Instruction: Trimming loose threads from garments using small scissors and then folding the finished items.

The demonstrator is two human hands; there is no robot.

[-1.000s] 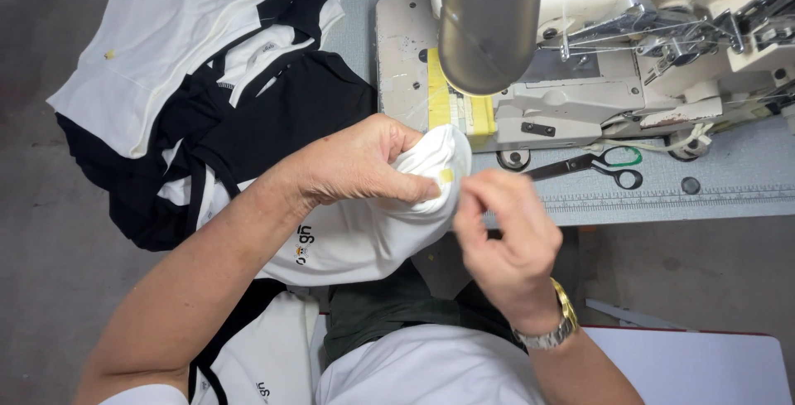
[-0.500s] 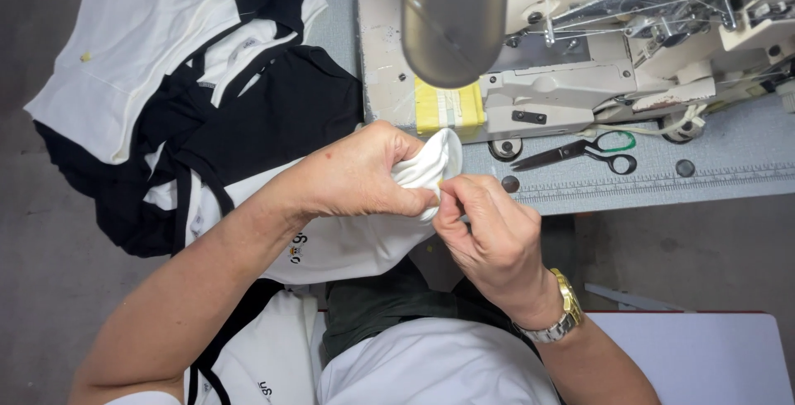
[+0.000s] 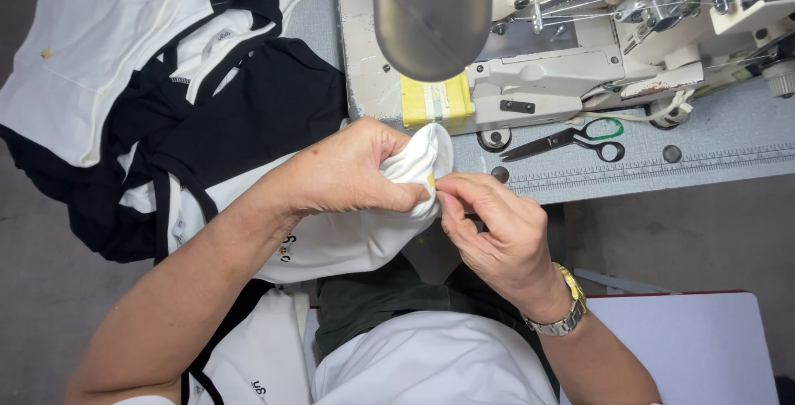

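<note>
Since a second ago, your right hand (image 3: 497, 235) has closed on the yellow tag (image 3: 431, 180). Far behind stands the sewing machine (image 3: 530, 49); your left hand (image 3: 348, 169) clenches the white garment (image 3: 356, 231), bunched between both hands, scissors (image 3: 571, 138) right.

A grey desk (image 3: 712, 165) spans the top right, carrying a cream sewing machine (image 3: 546, 82) and scissors (image 3: 571, 140) — a ruler strip runs along its front edge. Below lies grey floor (image 3: 50, 306), evenly lit — a white panel (image 3: 696, 347) sits at lower right.
</note>
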